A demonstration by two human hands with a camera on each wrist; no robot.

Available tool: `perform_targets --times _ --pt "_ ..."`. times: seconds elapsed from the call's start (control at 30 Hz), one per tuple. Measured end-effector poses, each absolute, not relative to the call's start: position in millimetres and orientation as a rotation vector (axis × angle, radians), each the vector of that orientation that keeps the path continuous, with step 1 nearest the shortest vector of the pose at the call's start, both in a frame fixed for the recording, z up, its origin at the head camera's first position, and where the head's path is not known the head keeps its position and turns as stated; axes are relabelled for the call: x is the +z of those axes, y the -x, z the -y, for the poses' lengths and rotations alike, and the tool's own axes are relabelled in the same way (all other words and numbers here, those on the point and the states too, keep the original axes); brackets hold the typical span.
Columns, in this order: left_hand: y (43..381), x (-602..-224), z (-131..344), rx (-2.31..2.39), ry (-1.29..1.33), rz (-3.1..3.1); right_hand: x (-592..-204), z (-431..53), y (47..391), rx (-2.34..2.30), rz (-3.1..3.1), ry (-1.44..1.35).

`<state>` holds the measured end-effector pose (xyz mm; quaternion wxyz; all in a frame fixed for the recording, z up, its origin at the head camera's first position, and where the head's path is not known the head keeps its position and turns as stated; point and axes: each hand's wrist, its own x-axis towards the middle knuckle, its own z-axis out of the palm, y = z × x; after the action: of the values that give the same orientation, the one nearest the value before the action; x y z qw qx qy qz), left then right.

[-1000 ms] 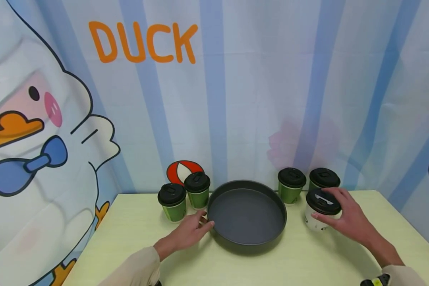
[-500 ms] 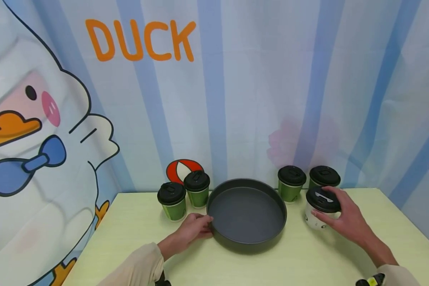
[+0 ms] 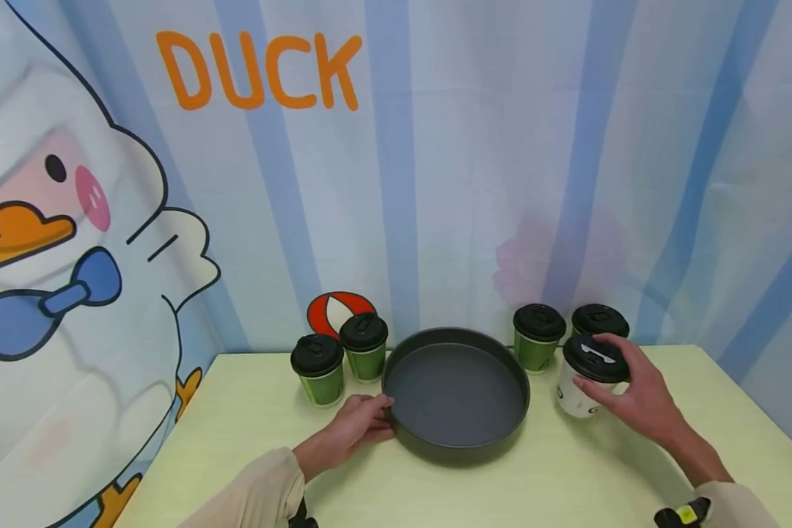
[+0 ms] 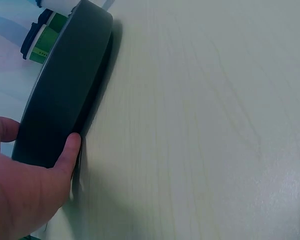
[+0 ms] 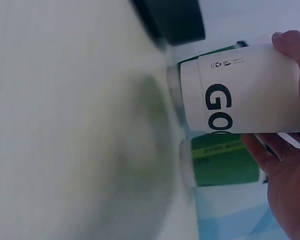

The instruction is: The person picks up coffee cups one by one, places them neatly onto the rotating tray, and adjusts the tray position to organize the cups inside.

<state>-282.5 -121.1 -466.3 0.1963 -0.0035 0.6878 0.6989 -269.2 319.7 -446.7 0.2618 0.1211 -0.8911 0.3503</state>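
Note:
My left hand (image 3: 351, 434) holds the left side of a round dark grey cake pan (image 3: 458, 396); in the left wrist view its fingers (image 4: 70, 150) lie at the pan's wall and lower edge. At the right, my right hand (image 3: 643, 392) grips a white paper coffee cup (image 3: 577, 396) with a black lid (image 3: 595, 358), thumb on the near side and fingers round the far side. The cup tilts a little, and black letters on its white wall (image 5: 255, 100) show in the right wrist view. Its base stands off the table there.
Two green cups with black lids, a front one (image 3: 318, 370) and a back one (image 3: 364, 346), stand left of the pan. Two more, one (image 3: 537, 337) beside the pan and one (image 3: 599, 321) partly hidden, stand behind the white cup. A printed curtain (image 3: 449, 183) hangs behind the table (image 3: 501, 491).
My left hand has closed on the pan's edge. The white cup has risen slightly, tilted and shifted a little left in my right hand. The pan and green cups stay put.

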Motion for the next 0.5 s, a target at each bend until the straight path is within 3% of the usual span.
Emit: perform_targets --times 0.5 --pt "282.0 -466.3 121.5 1.951 0.012 -1.901 -378.5 -253.7 262.0 1.085 2.377 -0.606"
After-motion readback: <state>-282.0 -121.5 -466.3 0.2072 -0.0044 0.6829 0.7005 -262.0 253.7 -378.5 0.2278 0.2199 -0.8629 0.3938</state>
